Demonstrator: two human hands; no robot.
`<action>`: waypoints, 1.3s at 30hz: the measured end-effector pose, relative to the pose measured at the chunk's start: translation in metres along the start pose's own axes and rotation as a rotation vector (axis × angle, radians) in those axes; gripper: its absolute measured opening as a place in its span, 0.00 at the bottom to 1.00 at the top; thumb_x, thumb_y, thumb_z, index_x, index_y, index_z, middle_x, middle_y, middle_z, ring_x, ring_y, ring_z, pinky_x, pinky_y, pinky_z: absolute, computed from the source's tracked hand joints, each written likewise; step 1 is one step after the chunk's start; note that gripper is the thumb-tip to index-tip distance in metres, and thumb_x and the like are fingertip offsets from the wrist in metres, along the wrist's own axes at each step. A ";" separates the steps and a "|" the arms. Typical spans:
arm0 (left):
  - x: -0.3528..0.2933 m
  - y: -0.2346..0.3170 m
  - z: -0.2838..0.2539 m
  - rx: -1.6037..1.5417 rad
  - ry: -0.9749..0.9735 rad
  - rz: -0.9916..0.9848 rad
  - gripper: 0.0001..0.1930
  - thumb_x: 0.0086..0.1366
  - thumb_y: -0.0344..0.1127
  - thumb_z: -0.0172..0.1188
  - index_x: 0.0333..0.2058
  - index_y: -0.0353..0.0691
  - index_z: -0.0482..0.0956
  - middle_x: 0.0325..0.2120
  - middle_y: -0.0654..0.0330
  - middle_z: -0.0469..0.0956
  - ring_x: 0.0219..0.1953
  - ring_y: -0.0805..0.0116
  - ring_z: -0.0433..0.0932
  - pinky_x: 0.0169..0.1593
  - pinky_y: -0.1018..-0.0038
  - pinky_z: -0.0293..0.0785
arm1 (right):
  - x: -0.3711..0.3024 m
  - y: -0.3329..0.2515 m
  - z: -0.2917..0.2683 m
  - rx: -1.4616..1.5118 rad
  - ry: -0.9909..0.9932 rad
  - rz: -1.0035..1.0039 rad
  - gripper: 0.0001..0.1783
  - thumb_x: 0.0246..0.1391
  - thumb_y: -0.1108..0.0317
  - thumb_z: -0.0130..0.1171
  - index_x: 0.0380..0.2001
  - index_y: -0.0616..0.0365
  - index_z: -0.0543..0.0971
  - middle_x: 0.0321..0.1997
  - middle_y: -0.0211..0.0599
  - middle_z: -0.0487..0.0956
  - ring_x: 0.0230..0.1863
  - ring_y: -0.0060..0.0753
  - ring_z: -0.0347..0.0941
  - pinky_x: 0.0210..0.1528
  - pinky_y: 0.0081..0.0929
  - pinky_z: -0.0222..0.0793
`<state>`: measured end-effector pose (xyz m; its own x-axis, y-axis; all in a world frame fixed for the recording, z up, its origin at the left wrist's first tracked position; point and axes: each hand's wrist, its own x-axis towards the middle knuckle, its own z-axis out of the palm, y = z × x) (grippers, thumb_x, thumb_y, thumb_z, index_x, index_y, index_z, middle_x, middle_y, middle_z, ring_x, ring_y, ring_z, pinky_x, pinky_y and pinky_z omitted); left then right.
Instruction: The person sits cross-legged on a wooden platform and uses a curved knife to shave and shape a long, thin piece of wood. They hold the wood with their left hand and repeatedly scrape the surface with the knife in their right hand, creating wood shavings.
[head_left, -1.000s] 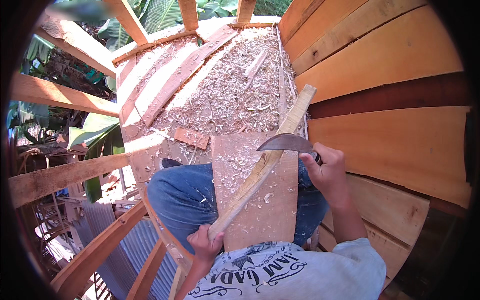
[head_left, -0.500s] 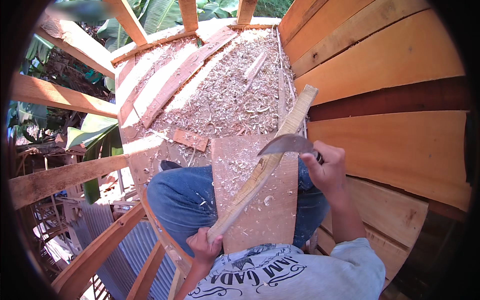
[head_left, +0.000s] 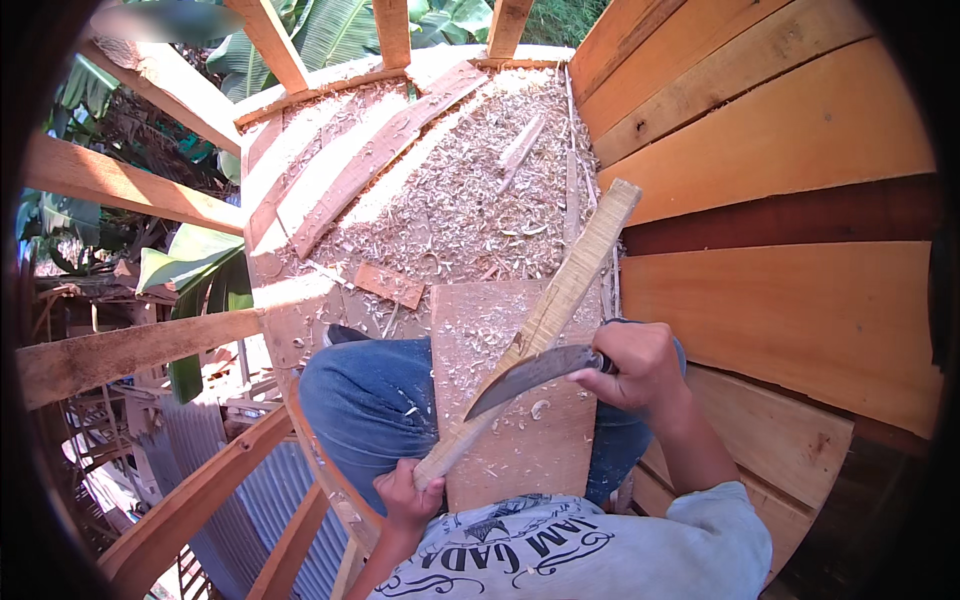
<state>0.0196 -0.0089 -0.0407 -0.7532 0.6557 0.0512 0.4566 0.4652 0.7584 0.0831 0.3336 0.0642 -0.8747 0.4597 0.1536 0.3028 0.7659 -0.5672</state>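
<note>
Pale wood shavings [head_left: 455,205] are spread thickly over the floor [head_left: 290,335] toward twelve o'clock, hemmed in by a low wooden rim [head_left: 350,80] at the far edge and by a plank wall [head_left: 770,310] reaching round to three o'clock. Among the shavings a long plank [head_left: 375,165] is seen at eleven o'clock and a scrap of wood [head_left: 522,145] between twelve and one. A flat board [head_left: 540,455] is laid across the jeans-clad legs [head_left: 365,390], and more shavings are scattered on it.

The right hand [head_left: 632,362] is closed firmly around the dark handle of a knife [head_left: 530,378]; its curved blade is pointed toward eight o'clock and is laid across the stick [head_left: 575,275]. Whether the edge is sunk into the wood cannot be told. The left hand [head_left: 405,495] is curled tightly around the near end of the same stick, the thumb pressed along it.

From the left hand the stick is extended toward one o'clock, slanted over the board, with its far end raised past the board's edge. From the right hand, the middle of the stick is found at nine o'clock, and the left hand at eight.
</note>
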 end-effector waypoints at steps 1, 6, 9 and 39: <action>0.001 0.000 0.000 -0.007 0.000 0.004 0.25 0.60 0.57 0.55 0.24 0.37 0.71 0.10 0.56 0.68 0.12 0.57 0.73 0.18 0.68 0.66 | 0.002 -0.003 0.001 -0.002 -0.030 -0.027 0.27 0.49 0.48 0.63 0.14 0.60 0.68 0.12 0.43 0.66 0.14 0.45 0.65 0.17 0.31 0.59; -0.001 0.000 0.001 0.015 -0.001 -0.016 0.25 0.61 0.57 0.55 0.24 0.37 0.71 0.10 0.56 0.69 0.13 0.57 0.73 0.18 0.68 0.66 | 0.005 0.019 0.004 0.122 0.089 0.251 0.27 0.49 0.48 0.63 0.15 0.60 0.69 0.12 0.43 0.66 0.13 0.42 0.65 0.17 0.31 0.59; -0.001 -0.001 0.001 -0.002 0.006 -0.006 0.25 0.60 0.58 0.54 0.24 0.37 0.71 0.10 0.56 0.68 0.12 0.57 0.73 0.18 0.68 0.66 | 0.001 -0.003 0.004 0.024 -0.057 -0.057 0.26 0.50 0.47 0.62 0.15 0.61 0.71 0.12 0.43 0.66 0.12 0.39 0.64 0.17 0.30 0.58; 0.014 0.013 -0.008 -0.123 -0.087 -0.186 0.21 0.58 0.50 0.58 0.23 0.36 0.70 0.12 0.55 0.68 0.14 0.59 0.74 0.20 0.69 0.67 | 0.016 0.035 0.034 0.189 -0.040 0.340 0.27 0.44 0.47 0.67 0.16 0.62 0.71 0.09 0.34 0.62 0.12 0.21 0.55 0.16 0.23 0.53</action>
<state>0.0111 0.0022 -0.0247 -0.7729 0.6167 -0.1492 0.2483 0.5104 0.8233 0.0674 0.3527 0.0196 -0.7519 0.6519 -0.0985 0.5063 0.4753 -0.7196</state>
